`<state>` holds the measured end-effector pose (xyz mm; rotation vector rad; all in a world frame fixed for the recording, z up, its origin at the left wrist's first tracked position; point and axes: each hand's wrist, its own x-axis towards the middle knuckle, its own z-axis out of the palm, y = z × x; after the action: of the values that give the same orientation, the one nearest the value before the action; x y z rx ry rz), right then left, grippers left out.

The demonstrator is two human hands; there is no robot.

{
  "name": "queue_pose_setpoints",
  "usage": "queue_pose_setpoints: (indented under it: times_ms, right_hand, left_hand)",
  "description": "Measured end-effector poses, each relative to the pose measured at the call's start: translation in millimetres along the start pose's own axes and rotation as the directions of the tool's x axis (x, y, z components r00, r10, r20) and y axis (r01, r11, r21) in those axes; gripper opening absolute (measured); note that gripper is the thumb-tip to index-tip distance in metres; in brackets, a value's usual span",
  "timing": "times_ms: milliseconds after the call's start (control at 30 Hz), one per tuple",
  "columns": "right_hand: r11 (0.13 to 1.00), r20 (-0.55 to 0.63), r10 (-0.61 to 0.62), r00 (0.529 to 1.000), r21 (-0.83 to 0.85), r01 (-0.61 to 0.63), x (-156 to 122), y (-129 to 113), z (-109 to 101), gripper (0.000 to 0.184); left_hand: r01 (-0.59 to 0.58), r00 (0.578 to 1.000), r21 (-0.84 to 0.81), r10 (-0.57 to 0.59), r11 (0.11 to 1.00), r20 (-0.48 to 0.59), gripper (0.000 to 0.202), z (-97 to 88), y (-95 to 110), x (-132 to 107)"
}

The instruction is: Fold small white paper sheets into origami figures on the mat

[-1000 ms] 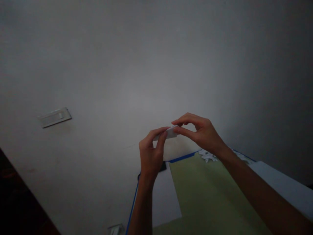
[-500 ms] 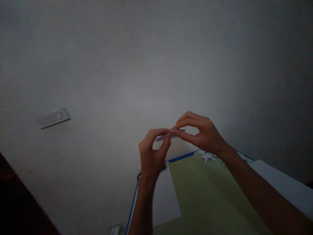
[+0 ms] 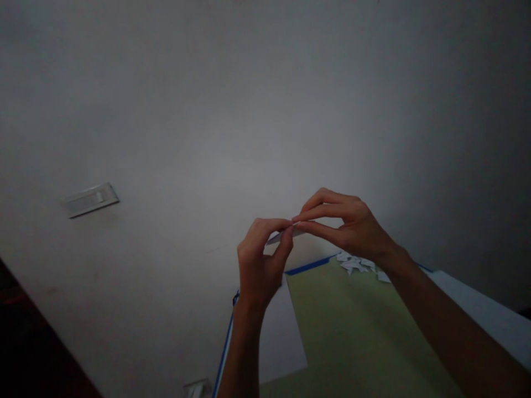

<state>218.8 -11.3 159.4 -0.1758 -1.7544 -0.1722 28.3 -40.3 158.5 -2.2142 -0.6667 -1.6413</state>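
Observation:
A small folded piece of white paper (image 3: 274, 239) is held up in front of the wall, above the far edge of the table. My left hand (image 3: 261, 260) pinches it between thumb and forefinger from the left. From the right, my right hand (image 3: 342, 218) grips its upper edge with thumb and fingertips. The fingertips of both hands meet at the middle of the paper and cover part of it. Below and to the right, a heap of small folded white paper pieces (image 3: 353, 263) lies at the table's far edge.
The green tabletop (image 3: 344, 326) has a blue edge. A white sheet (image 3: 282, 337) lies on its left, and a larger white sheet or board (image 3: 477, 309) on its right. A switch plate (image 3: 92, 200) is on the wall (image 3: 186, 121). Another plate (image 3: 197, 388) sits low, left of the table.
Both hands have shifted slightly right. The right fingers have slid toward the left fingertips, and less of the paper shows on the right side.

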Motion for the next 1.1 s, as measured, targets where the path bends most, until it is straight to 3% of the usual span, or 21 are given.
queue_pose_setpoints:
  times_ms: [333,567,867,1100]
  right_hand:
    - [0.997,0.016,0.014,1.000,-0.073,-0.013,1,-1,0,0.008]
    - [0.987,0.077,0.143,0.987,0.058,-0.148,-3,5,5,0.010]
    - [0.997,0.106,0.062,0.992,0.040,-0.066,-1,-3,5,0.010]
    - [0.998,0.042,0.037,0.998,-0.043,-0.036,2,-9,10,0.010]
  left_hand:
    - [0.077,0.997,-0.003,-0.077,0.997,0.027,0.005,0.8,0,1]
    - [0.206,0.969,-0.131,-0.221,0.970,-0.108,0.005,3.5,-3,-2]
    - [0.185,0.982,-0.171,-0.187,0.968,0.009,0.007,-1.2,-3,-1]
    - [0.151,0.983,-0.160,-0.166,0.975,-0.082,0.003,2.0,-5,-3]
